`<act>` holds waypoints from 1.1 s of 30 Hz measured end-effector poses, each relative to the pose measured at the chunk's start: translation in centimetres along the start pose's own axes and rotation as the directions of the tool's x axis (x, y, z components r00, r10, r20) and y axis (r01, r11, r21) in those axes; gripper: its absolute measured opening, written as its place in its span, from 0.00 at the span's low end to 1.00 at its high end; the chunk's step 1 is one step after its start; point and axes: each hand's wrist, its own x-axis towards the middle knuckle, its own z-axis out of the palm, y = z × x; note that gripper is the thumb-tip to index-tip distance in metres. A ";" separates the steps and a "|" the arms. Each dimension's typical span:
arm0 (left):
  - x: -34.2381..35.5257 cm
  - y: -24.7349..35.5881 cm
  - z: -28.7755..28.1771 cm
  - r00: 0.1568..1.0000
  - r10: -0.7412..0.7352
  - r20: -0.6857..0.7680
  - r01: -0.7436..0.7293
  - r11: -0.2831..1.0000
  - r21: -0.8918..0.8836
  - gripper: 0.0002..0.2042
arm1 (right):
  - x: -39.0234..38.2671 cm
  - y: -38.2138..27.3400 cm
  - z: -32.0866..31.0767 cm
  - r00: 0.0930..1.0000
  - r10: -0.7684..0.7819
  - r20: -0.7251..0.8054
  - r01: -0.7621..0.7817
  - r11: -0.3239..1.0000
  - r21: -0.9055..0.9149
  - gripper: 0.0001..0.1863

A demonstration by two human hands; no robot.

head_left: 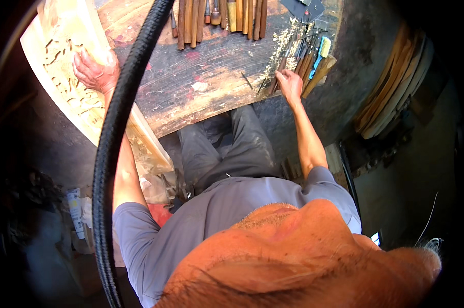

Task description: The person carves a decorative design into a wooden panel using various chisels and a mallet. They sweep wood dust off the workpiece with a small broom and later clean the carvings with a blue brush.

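On the left, a pale wooden panel [80, 110] carries carved, curling relief. My left hand [96, 71] lies on its face with the fingers apart and holds nothing. At the right end of the bench, my right hand [290, 83] has its fingers closed at the brown handle of a carving chisel [281, 63]. The chisel's tip cannot be made out. Beside that hand lie several more wooden-handled tools [306, 60], side by side, with pale wood shavings [282, 43] scattered among them. A blue brush with yellow bristles [322, 50] rests just right of these tools.
The worn, stained workbench [191, 97] spans the space before me. Along its far edge stands a row of wooden-handled tools [193, 23] and brushes. A thick black braided cable [120, 102] crosses the view near my left arm. Curved wooden boards [396, 82] are stacked at the right.
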 end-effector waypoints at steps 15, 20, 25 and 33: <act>0.5 1.1 0.5 1.000 0.011 0.004 -0.010 0.999 -0.048 0.36 | 10.3 -15.9 -5.3 0.872 -0.453 -0.185 0.469 0.882 0.046 0.16; 0.1 0.8 0.8 1.000 0.016 -0.017 -0.017 0.999 -0.048 0.36 | 9.6 -6.1 -1.4 0.868 -0.328 -0.372 0.303 0.945 -0.124 0.18; 0.3 0.9 0.7 0.999 0.020 -0.028 -0.020 1.000 -0.017 0.36 | 5.0 1.3 -2.0 0.884 0.086 -0.460 -0.108 0.994 -0.022 0.15; 0.1 0.3 1.2 0.999 0.026 -0.028 -0.026 1.000 -0.012 0.36 | 4.4 2.7 -1.8 0.879 0.183 -0.440 -0.180 0.983 0.049 0.16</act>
